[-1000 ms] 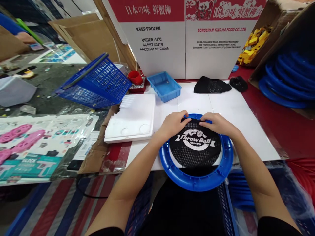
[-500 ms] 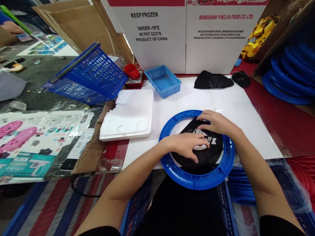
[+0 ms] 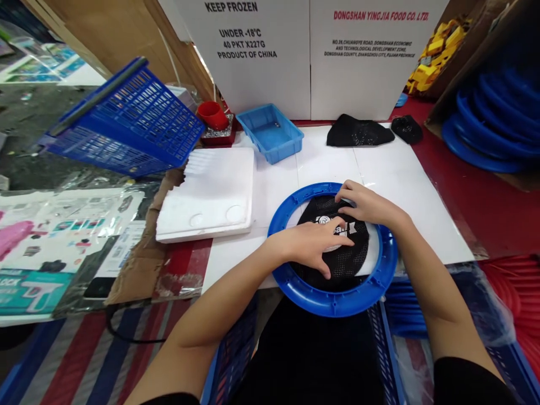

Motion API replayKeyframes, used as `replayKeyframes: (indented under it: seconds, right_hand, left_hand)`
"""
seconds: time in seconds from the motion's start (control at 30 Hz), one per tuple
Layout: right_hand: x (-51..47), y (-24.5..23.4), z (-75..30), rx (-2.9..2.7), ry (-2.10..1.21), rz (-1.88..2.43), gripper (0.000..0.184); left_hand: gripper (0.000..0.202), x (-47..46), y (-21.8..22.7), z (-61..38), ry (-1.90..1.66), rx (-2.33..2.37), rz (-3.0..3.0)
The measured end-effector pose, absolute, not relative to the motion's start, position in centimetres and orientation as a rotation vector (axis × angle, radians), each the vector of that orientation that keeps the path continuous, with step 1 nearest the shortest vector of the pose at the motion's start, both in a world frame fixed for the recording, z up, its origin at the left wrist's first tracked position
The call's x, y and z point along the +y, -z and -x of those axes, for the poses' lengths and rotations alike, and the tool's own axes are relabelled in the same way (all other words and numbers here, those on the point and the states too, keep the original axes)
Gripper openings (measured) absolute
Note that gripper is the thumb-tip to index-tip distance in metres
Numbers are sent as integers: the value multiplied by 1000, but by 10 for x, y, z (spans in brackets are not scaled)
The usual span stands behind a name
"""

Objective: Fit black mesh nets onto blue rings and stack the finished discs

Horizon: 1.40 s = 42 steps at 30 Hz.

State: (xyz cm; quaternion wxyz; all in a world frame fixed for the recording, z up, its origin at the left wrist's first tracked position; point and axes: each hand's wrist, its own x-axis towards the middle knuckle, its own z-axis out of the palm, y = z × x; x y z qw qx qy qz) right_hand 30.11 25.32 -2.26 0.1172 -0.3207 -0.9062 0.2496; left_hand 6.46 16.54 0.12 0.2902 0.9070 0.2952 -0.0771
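A blue plastic ring (image 3: 333, 305) lies at the front edge of the white work surface, its ribbed side up. Inside it sits a piece of black mesh fabric (image 3: 356, 256) with a white printed logo, partly covered by my hands. My left hand (image 3: 314, 246) rests on the fabric with its fingers spread, over the print. At the ring's far right side is my right hand (image 3: 363, 203), fingers apart, the fingertips touching the fabric's upper edge and the ring's inner rim.
A light blue tray (image 3: 274, 138), a white foam block (image 3: 206, 194) and a tilted blue basket (image 3: 139, 118) stand to the left. Black mesh pieces (image 3: 358, 132) lie at the back. Blue rings (image 3: 489, 124) are stacked at right. White cartons (image 3: 278, 84) wall the back.
The black fabric has shifted left inside the ring, leaving a white gap at its right. Both hands stay on it. The whole view has also shifted slightly.
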Motion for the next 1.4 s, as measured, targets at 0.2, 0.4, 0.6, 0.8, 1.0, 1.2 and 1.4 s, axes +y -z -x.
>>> replayKeyframes:
  seconds: [0.2,0.4,0.6,0.8,1.0,1.2,1.4]
  right_hand:
    - [254,32,-300,-2621,-555,970,15]
    - [259,39,-300,-2572,-618,982,12]
    - [259,36,-299,-2550,-665,1004,11]
    - [260,36,-299,-2558,-662,981,11]
    - [258,33,-297,-2596,-629,1001,14]
    - [256,30,-301,-2525,-686,965,16]
    - [256,37,-301,-2552,-665,941,7]
  left_hand:
    - [79,158,-1,-66,226,699,-2476]
    - [64,152,2,-77,100,679,-2583]
    - [31,155,9,-89,61,472,-2552]
    - [22,155,15,-89,-18,404,-2456]
    - [20,147,13,-94,-11,324,-2359]
    - [27,163,3,-81,-120,500,-2214]
    - [41,187,18,-60,-402,1519,-2262]
